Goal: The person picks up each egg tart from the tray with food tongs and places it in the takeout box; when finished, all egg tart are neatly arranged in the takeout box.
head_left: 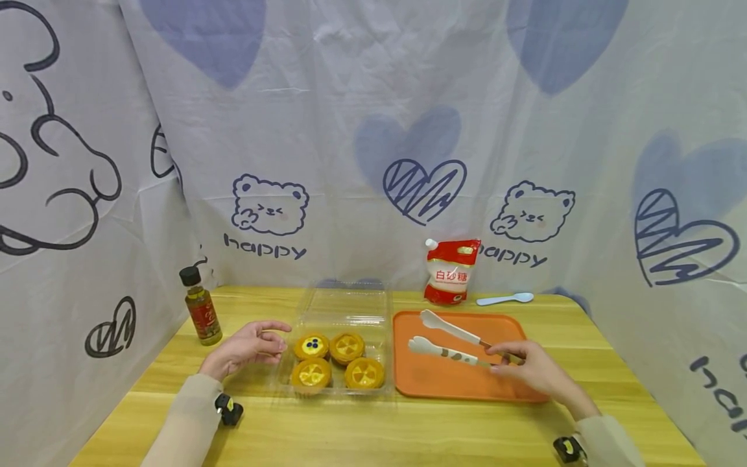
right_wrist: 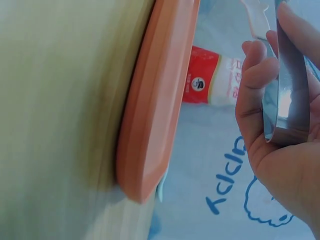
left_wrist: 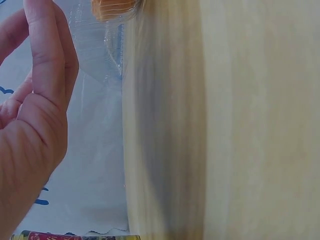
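My right hand point(head_left: 525, 366) holds a pair of tongs point(head_left: 446, 352) above the orange tray point(head_left: 467, 386), white tips apart and pointing left. In the right wrist view, fingers and thumb grip the shiny metal handle point(right_wrist: 286, 95) of the tongs. My left hand point(head_left: 251, 347) hovers just left of the clear plastic box point(head_left: 344, 305), fingers loosely bent, holding nothing. Inside the lidded box, whose lid is raised at the back, sit several egg tarts point(head_left: 364, 373); one of them, a tart with blueberries point(head_left: 312, 346), is at the back left.
A dark-capped bottle point(head_left: 203, 314) stands at the left, beyond my left hand. Behind the tray are a red and white sugar pouch point(head_left: 450, 272) and a pale blue spoon point(head_left: 504, 299). A patterned cloth point(head_left: 344, 240) hangs behind the wooden table point(head_left: 327, 434).
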A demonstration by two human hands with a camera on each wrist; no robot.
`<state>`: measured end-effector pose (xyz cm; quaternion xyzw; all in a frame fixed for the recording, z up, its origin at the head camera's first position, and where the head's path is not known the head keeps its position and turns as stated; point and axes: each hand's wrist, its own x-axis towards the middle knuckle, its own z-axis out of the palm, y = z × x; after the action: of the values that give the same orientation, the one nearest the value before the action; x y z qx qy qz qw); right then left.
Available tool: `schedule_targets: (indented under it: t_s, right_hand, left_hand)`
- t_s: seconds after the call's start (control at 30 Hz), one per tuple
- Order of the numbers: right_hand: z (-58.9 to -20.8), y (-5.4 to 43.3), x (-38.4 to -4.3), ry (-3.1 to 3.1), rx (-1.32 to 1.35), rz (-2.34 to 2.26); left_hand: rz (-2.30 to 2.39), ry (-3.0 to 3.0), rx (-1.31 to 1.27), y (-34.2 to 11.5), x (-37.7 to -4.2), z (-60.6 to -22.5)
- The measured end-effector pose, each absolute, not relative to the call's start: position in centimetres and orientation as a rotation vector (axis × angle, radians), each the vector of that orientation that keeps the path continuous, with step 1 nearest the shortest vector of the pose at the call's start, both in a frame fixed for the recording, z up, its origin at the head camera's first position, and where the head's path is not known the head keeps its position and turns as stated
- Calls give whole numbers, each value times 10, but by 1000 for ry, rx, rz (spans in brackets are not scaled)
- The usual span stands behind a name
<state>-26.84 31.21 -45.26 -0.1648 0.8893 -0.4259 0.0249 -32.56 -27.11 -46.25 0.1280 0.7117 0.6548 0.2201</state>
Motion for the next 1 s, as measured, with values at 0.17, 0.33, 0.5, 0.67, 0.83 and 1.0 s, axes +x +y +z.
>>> schedule_targets:
  t_s: [0.17, 0.33, 0.5, 0.67, 0.83, 1.0]
  right_hand:
    - [-455, 320, -267, 2799, -480, -1250]
    - [-456, 327, -264, 2780, -440, -1282]
    - [-456, 335, -259, 2730, -341, -1361]
    - [-456, 342, -257, 2716, -240, -1408]
    - [-456, 348, -256, 2730, -168, -1429]
    - [-457, 355, -255, 2750, -114, -1438]
  left_hand:
    - [1811, 1964, 352, -271, -325, -462]
    - [1816, 1964, 354, -271, -325, -463]
    - [1818, 1960, 364, -271, -326, -463]
    - [1817, 1960, 361, -271, -326, -463]
    - [1816, 1962, 353, -271, -327, -463]
    - [1824, 1951, 354, -271, -327, -464]
